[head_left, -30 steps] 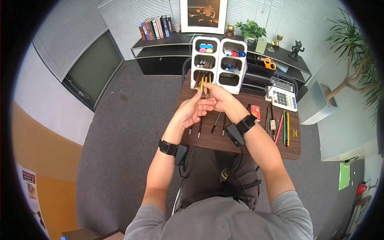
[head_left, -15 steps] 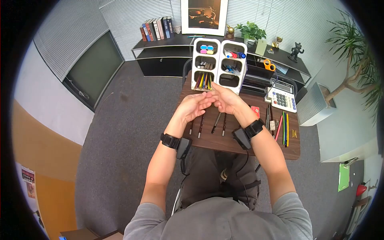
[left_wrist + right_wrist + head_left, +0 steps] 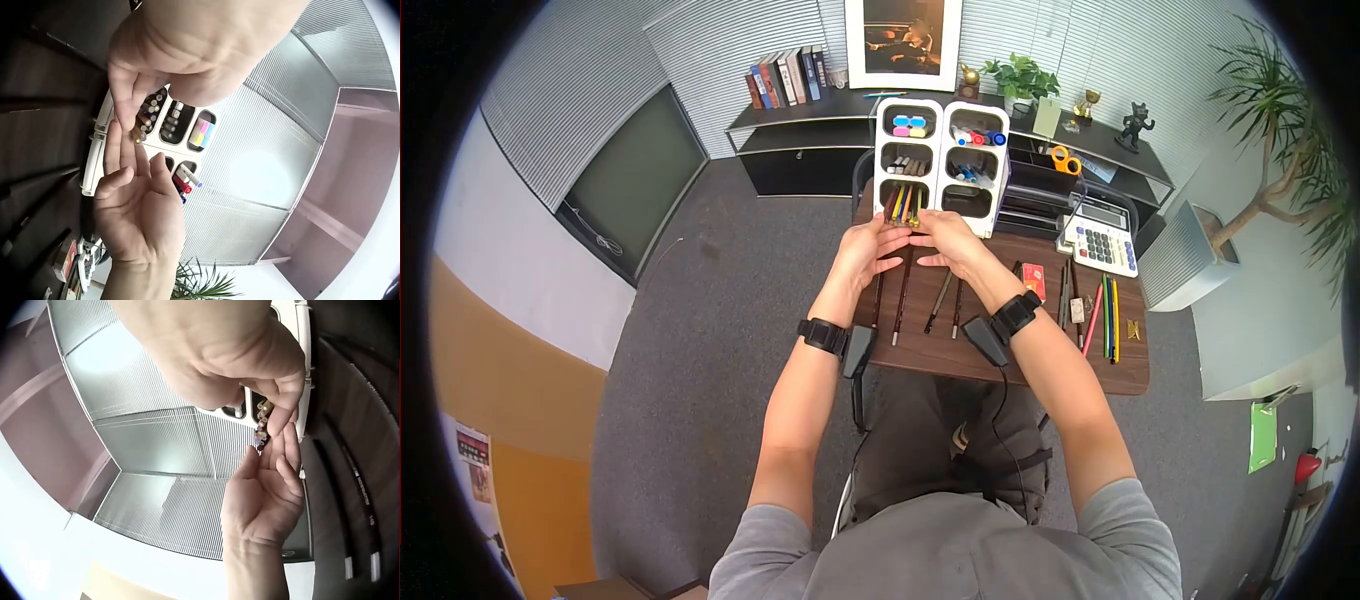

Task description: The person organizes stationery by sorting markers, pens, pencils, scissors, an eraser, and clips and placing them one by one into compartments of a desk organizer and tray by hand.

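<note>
A bundle of coloured pencils (image 3: 903, 203) lies in the lower left compartment of the white desk organizer (image 3: 905, 144), with its ends at the front opening. My left hand (image 3: 863, 250) is at the left of those ends, thumb up and fingers stretched inward. On the other side my right hand (image 3: 950, 243) mirrors it, palm turned in. Fingertips of both hands meet or nearly meet below the pencil ends (image 3: 145, 125). In the right wrist view, the left fingers (image 3: 278, 450) are long and relaxed, right at the bundle.
Several dark pencils (image 3: 902, 305) lie on the brown table before the hands. At right are a red box (image 3: 1033, 281), an eraser (image 3: 1077, 310), coloured pencils (image 3: 1111, 320) and a calculator (image 3: 1105, 245). Orange-handled scissors (image 3: 1064, 160) stand in a black holder. Markers (image 3: 980, 138) fill upper compartments.
The pencils jutted out further a second ago and now sit deeper in the compartment. Both hands drew back slightly, then came forward again to either side of the pencil ends.
</note>
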`<state>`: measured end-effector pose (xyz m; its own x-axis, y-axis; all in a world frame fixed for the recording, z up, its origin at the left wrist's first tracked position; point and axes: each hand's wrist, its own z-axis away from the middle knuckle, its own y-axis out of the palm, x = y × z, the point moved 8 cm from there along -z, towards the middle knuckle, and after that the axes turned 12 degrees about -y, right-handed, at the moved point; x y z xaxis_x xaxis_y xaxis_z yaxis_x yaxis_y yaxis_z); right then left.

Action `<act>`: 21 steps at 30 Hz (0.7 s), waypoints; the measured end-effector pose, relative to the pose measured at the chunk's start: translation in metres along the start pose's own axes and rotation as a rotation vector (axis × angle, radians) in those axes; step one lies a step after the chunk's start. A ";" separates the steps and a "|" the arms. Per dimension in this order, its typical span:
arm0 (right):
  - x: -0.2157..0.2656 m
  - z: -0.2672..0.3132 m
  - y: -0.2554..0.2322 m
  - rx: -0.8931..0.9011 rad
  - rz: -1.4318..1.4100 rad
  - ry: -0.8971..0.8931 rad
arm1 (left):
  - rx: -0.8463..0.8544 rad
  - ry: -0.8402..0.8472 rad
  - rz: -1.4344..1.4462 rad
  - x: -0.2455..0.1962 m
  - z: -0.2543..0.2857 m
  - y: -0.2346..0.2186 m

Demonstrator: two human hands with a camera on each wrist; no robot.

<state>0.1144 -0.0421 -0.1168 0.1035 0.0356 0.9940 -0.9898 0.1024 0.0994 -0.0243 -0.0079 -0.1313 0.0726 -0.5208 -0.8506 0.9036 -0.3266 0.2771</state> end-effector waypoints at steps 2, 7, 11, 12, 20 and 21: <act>0.002 0.004 0.003 0.021 0.030 -0.002 | 0.007 -0.032 -0.016 0.002 -0.002 -0.002; 0.005 0.012 0.003 0.038 0.144 -0.039 | 0.032 -0.011 0.028 0.006 -0.003 -0.003; 0.016 0.030 -0.001 0.088 0.195 -0.054 | 0.035 0.000 -0.051 0.008 0.011 0.004; 0.023 0.038 -0.006 0.057 0.216 -0.078 | -0.037 0.011 -0.135 0.009 0.021 0.004; 0.055 0.132 -0.104 -0.115 0.439 -0.339 | -0.051 0.581 -0.555 0.038 0.097 0.052; 0.057 0.144 -0.130 -0.208 0.508 -0.382 | -0.048 0.673 -0.581 0.045 0.105 0.059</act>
<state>0.2353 -0.1966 -0.0665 -0.4503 -0.2204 0.8653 -0.8628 0.3568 -0.3581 -0.0122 -0.1332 -0.1066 -0.1842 0.2954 -0.9374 0.8906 -0.3534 -0.2863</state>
